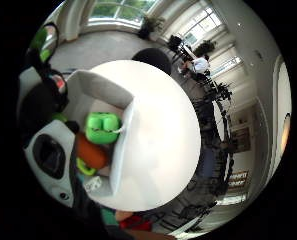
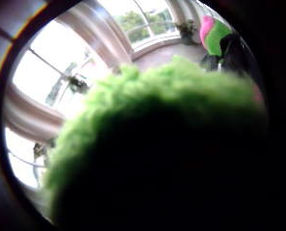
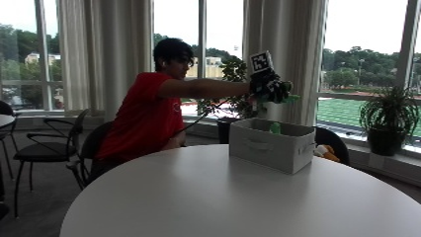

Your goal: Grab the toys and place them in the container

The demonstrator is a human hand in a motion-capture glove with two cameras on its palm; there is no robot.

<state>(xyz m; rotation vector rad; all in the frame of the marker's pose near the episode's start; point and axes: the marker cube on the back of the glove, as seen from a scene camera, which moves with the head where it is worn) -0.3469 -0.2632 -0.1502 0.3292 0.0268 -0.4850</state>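
hand grasping fuzzy green toy, raised above container rim; container near table far edge.

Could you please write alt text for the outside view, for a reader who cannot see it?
A seated person in a red shirt holds their gloved right hand, gripping a green toy, above a grey fabric container on a round white table. Another green toy pokes up inside the container, with windows and potted plants behind.
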